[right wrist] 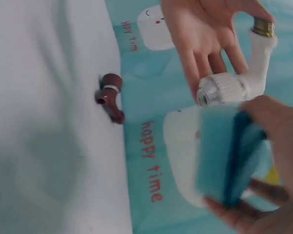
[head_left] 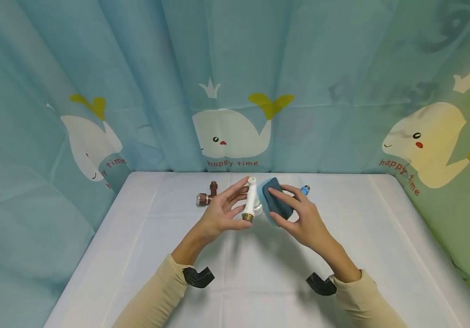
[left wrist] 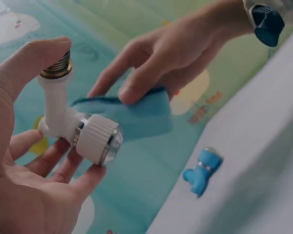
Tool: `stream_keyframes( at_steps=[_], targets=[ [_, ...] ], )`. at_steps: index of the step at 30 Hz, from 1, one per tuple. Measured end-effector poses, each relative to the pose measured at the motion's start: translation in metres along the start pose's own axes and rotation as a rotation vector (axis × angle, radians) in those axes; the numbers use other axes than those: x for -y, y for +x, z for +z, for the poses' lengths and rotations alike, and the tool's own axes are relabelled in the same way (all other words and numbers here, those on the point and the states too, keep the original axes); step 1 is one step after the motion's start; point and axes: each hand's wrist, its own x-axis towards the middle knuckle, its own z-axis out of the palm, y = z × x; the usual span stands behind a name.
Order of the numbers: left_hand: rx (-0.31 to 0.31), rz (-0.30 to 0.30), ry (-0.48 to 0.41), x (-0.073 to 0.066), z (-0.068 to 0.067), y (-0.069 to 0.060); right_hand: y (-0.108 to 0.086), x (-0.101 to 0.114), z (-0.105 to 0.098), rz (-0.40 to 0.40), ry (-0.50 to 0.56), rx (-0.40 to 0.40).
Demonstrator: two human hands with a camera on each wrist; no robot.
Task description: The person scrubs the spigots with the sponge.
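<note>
While left hand point(head_left: 222, 213) holds white valve point(head_left: 251, 194) and right hand point(head_left: 305, 217) sponge point(head_left: 280, 202), wiping seems underway, next needing steady contact.

Cannot see much of the blue tap point(head_left: 306, 190) past the right hand point(head_left: 301, 215) in the head view. Cannot tell contact from gap between sponge point(head_left: 278, 207) and white tap point(head_left: 251, 200). Get only a blurred sponge in the right wrist view. Lose part of the left hand point(left wrist: 39, 195) at the left wrist view's left edge, both sleeves point(head_left: 153, 296) at the head view's bottom.
</note>
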Motion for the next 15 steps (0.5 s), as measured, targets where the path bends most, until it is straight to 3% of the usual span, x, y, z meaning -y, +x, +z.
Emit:
stream_keyframes(
  at_steps=[5, 9, 15],
  targets=[
    [-0.035, 0.011, -0.069, -0.0011, -0.0002, 0.0029, 0.0001, 0.0007, -0.0007, 0.008, 0.023, 0.047],
    [-0.069, 0.019, -0.118, -0.0001, -0.0002, 0.0035, -0.0005, -0.0001, -0.0022, 0.028, -0.048, 0.068],
    [-0.041, 0.013, -0.065, 0.0029, -0.0001, 0.0025, -0.0001, 0.0032, 0.0002, 0.047, 0.015, 0.068]
  ],
)
